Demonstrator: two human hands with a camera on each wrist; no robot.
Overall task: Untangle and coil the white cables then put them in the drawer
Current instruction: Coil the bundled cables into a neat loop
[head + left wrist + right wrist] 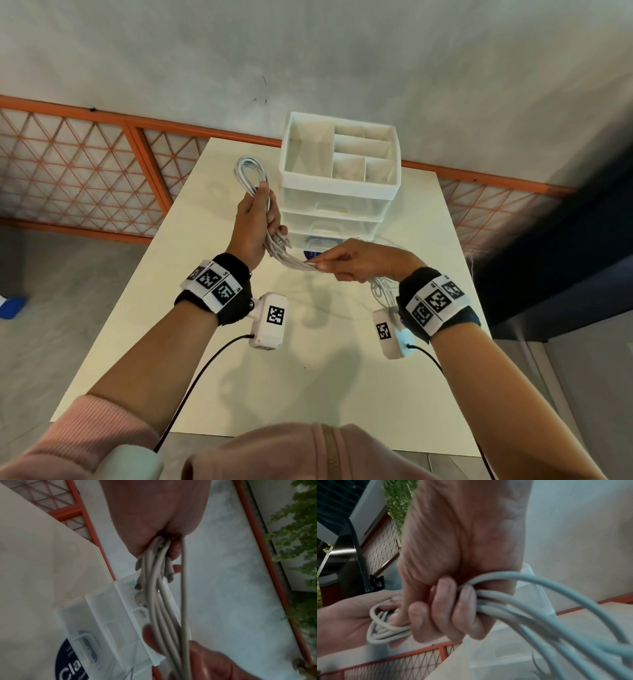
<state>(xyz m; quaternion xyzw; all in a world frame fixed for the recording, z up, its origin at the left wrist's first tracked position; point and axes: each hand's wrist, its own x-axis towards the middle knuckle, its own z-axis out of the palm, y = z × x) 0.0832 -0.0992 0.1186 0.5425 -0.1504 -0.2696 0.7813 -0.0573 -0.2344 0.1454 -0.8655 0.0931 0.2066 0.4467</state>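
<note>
- White cables [274, 236]: bundled, held in the air above the table [308, 377], just in front of the drawer unit [339, 192]; looped end sticks up past the left hand, strands run across to the right hand.
- Left hand [255, 226]: fingers curled round the coiled part, several plug ends poking out below the fist.
- Right hand [356, 262]: fingers clenched on the strands; the loose remainder trails down behind the wrist onto the table.
- Drawer unit: white, three stacked drawers; the bottom drawer [109, 626] is pulled out, with a divided tray on top.
- Behind the table: orange lattice railing [78, 164], grey wall.
</note>
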